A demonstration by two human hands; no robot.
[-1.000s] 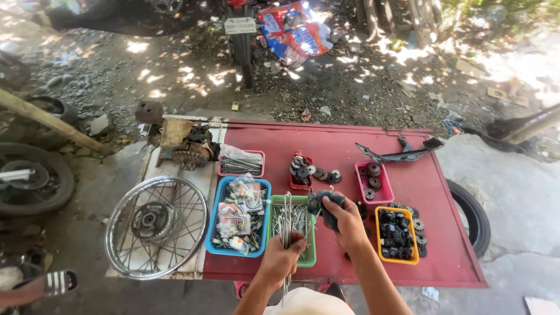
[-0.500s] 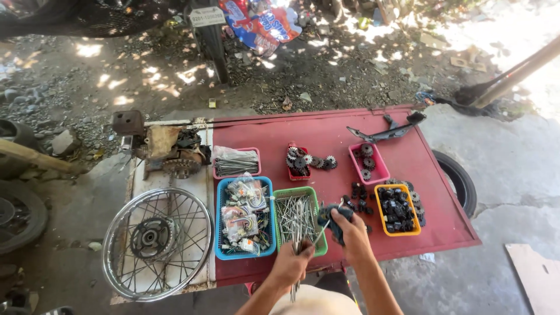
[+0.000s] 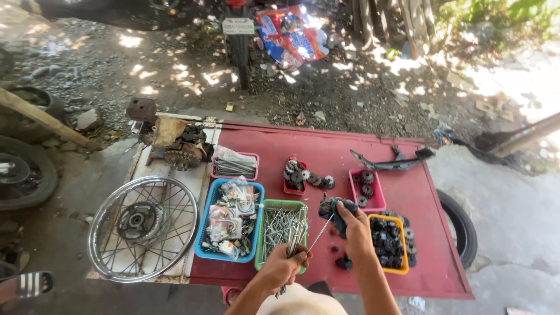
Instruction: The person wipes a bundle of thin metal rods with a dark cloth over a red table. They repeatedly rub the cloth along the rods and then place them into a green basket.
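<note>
My left hand (image 3: 284, 267) grips a bundle of thin metal spokes (image 3: 290, 246) over the near end of a green tray (image 3: 261, 233) that holds several more spokes. My right hand (image 3: 353, 228) holds a dark blue rag (image 3: 332, 208) wrapped around one spoke (image 3: 321, 233) that slants down toward the left hand. Both hands work above a red table (image 3: 338, 157), near its front edge.
A blue tray (image 3: 201, 233) of bagged parts, a pink tray of spokes (image 3: 233, 166), a yellow tray (image 3: 388, 245) and a pink tray (image 3: 366, 188) of gears sit on the table. A spoked wheel (image 3: 143, 227) lies at left. A tyre (image 3: 461, 224) leans at right.
The view has shifted a little. My right hand with the rag has slid along the spoke, staying over the table's front; my left hand keeps its hold on the spoke bundle.
</note>
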